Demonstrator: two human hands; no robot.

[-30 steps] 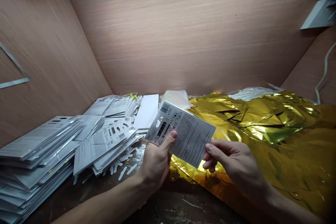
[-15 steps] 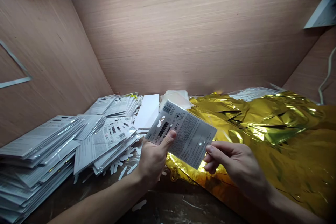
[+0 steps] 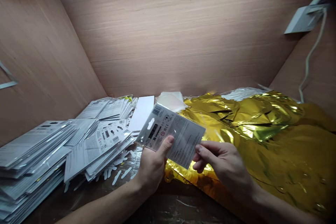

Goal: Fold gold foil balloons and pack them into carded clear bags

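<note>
A grey printed package card in a clear sleeve (image 3: 172, 133) is held up over the table's middle. My left hand (image 3: 152, 166) grips its lower left part, thumb pressed on the front. My right hand (image 3: 223, 162) pinches the card's lower right corner with thumb and forefinger. Under both hands lies crinkled gold foil (image 3: 262, 129), spreading to the right.
Stacks of similar grey packages (image 3: 34, 154) fill the left side, with more fanned out (image 3: 105, 136) toward the middle. Small white paper strips (image 3: 118, 176) litter the dark tabletop. Wooden walls close in on three sides. A white box with a cable (image 3: 304, 17) hangs at the upper right.
The view has shifted slightly right and up, so everything sits a little further left and lower. Both hands keep their hold on the card; my right fingers have slid a bit along its corner.
</note>
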